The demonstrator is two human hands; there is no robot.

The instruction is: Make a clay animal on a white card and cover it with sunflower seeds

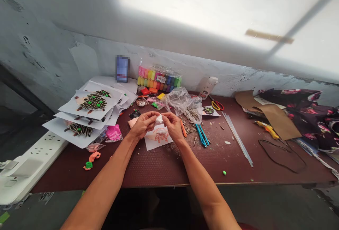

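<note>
At the frame's centre, the left hand and the right hand sit close together, fingertips pinching a white lump between them, above an orange drawing. Uneven pulling could tear the lump; a slack pinch could drop it onto the drawing. Swinging wide, the right hand could knock the blue cutter, right of centre.

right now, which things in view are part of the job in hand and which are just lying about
Likely in the job: white piece held between left hand and right hand; orange-outlined drawing below; loose seeds.

Probably just lying about: white bottle; flowered cloth; power strip.
</note>
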